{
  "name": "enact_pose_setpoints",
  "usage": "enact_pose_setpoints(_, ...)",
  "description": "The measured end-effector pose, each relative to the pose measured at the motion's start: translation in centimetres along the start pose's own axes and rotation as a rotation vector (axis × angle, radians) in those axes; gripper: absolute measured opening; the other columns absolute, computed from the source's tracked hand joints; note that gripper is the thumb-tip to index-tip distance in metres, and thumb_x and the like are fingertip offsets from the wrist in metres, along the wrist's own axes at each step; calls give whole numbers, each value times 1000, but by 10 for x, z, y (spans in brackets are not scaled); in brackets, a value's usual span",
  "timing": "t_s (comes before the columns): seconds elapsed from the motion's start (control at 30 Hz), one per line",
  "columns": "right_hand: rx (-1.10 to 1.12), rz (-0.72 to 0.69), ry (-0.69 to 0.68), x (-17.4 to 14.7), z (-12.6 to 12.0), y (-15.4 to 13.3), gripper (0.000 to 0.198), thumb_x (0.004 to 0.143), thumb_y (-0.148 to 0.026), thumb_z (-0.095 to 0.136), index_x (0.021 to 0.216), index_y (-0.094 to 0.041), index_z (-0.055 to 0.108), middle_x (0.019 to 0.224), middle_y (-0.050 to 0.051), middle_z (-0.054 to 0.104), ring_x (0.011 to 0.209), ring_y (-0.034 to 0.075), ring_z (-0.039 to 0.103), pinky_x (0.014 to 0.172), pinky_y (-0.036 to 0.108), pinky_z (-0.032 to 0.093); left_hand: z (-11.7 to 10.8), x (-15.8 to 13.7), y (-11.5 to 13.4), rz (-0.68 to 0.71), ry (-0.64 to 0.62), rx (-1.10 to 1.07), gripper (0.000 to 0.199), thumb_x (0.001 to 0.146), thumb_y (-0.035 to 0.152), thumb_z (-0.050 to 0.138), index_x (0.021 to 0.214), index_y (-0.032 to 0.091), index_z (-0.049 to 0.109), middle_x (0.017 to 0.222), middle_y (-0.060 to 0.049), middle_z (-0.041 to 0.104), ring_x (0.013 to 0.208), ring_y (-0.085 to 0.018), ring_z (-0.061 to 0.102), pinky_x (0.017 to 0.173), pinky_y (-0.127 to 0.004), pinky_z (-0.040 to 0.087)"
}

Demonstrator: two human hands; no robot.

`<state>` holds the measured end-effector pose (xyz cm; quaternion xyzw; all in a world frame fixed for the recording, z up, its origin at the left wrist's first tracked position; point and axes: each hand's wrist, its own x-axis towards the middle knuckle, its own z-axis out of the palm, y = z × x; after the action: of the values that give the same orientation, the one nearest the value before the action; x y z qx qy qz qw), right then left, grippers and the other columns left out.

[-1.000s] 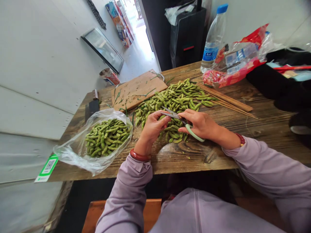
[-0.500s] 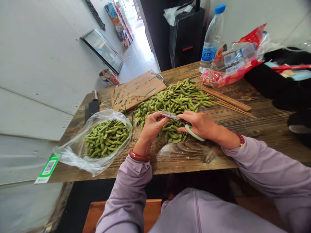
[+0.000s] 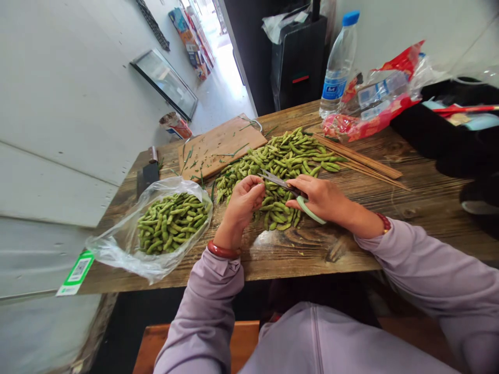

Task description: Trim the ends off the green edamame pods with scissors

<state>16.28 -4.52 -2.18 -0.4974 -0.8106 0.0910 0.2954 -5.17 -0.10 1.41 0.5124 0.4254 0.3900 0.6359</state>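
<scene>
My right hand (image 3: 322, 197) grips a pair of scissors (image 3: 311, 211) with pale green handles, its blades pointing left and slightly apart. Close to the blade tips, my left hand (image 3: 245, 200) is closed in a pinch around an edamame pod, mostly hidden by the fingers. Under and beyond both hands spreads a loose heap of green edamame pods (image 3: 288, 156) on the wooden table (image 3: 273, 259). To the left, an open clear plastic bag (image 3: 117, 244) holds more pods (image 3: 171, 223).
Behind the heap lies a cutting board (image 3: 222, 145) with green scraps, and a dark-bladed knife (image 3: 148, 176) is left of it. Wooden skewers (image 3: 366, 158) lie right of the pods. A water bottle (image 3: 337, 67) and red plastic packaging (image 3: 370, 122) stand at the back right.
The scissor blades have come slightly away from my left fingers, which have curled in more. My right hand has shifted very little.
</scene>
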Motion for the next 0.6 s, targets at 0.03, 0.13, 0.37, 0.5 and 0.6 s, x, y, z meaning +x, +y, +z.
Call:
enact_pose_setpoints(0.03, 5, -2, 13, 0, 0, 0, 39, 88, -37, 73, 121, -19, 64, 105, 11, 70, 90, 26, 68, 74, 34, 52, 0, 0, 1, 0, -3, -17, 23, 72, 27, 76, 80, 17, 57, 57, 6, 50, 42, -3, 34, 41, -17, 22)
enact_pose_setpoints(0.13, 16, -23, 40, 0, 0, -1, 41, 86, -37, 75, 121, -20, 63, 104, 9, 68, 85, 24, 66, 72, 33, 52, 1, 0, 4, 15, -21, -54, 26, 71, 29, 77, 81, 17, 56, 64, 3, 60, 43, -3, 39, 41, -17, 25)
enact_pose_setpoints(0.37, 28, -81, 30, 0, 0, -1, 47, 84, -36, 77, 124, -17, 60, 105, 11, 66, 83, 24, 64, 73, 35, 53, 1, -2, 2, 19, -65, -88, 32, 71, 32, 80, 87, 17, 56, 68, 1, 67, 44, -4, 43, 41, -17, 25)
enact_pose_setpoints(0.5, 34, -83, 40, -1, 1, -1, 49, 84, -38, 76, 126, -18, 59, 105, 10, 66, 83, 24, 65, 73, 35, 53, 3, -2, -3, -6, -110, -81, 34, 74, 36, 80, 90, 17, 56, 72, -1, 70, 43, -4, 44, 40, -18, 21)
enact_pose_setpoints(0.6, 37, -83, 53, -1, 2, 0, 47, 85, -38, 75, 125, -18, 60, 105, 10, 66, 85, 24, 66, 74, 35, 53, 5, -2, -6, -18, -155, -72, 35, 75, 37, 80, 91, 16, 58, 74, -3, 71, 43, -4, 45, 41, -18, 22)
